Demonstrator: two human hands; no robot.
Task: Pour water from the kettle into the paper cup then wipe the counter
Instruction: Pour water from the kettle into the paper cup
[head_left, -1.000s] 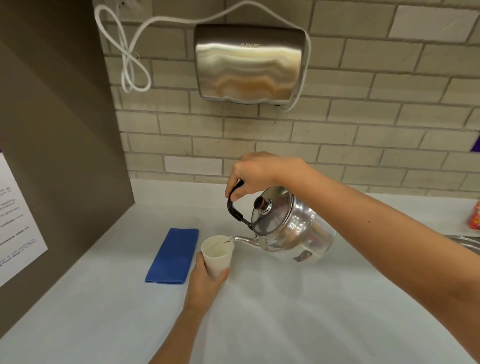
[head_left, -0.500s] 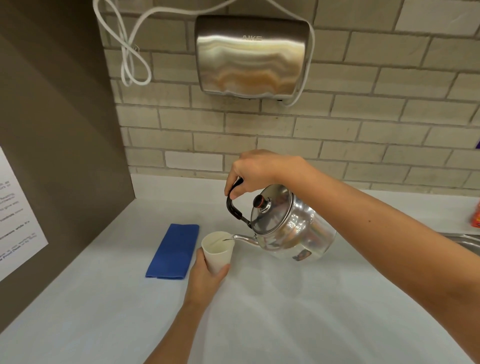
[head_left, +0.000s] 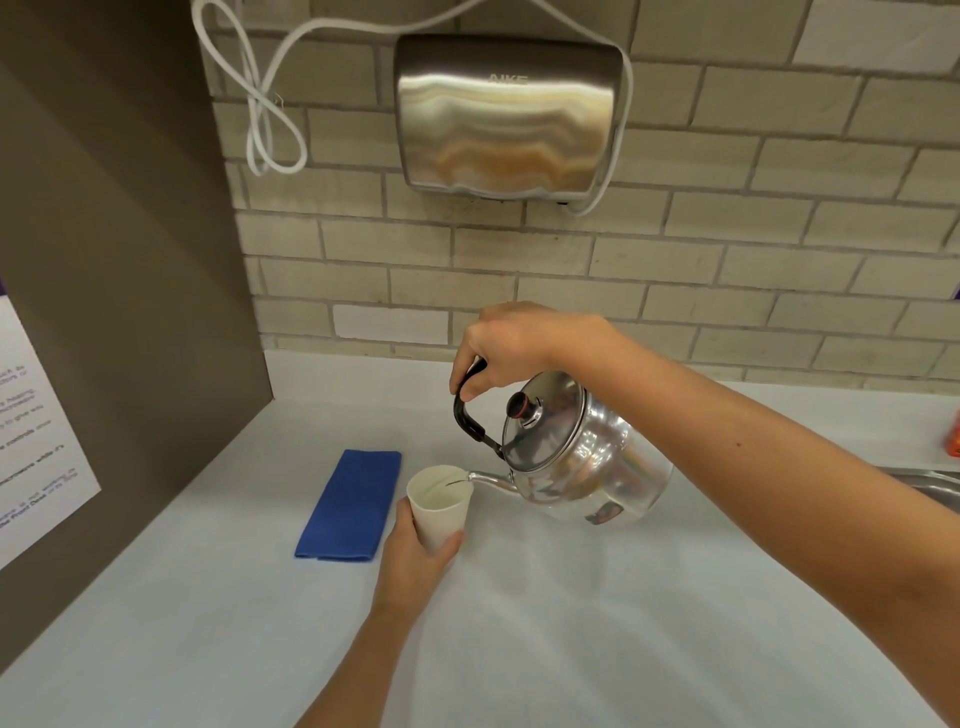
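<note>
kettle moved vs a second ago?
No. The kettle is tilted with its spout at the cup rim, placed as before relative to the blue cloth; only the camera shifted.

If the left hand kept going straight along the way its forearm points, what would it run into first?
The left hand already wraps the white paper cup, so the cup comes first. Beyond it, the tilted steel kettle has its spout at the cup's rim; past that probably bare white counter, though depth is unclear.
</note>
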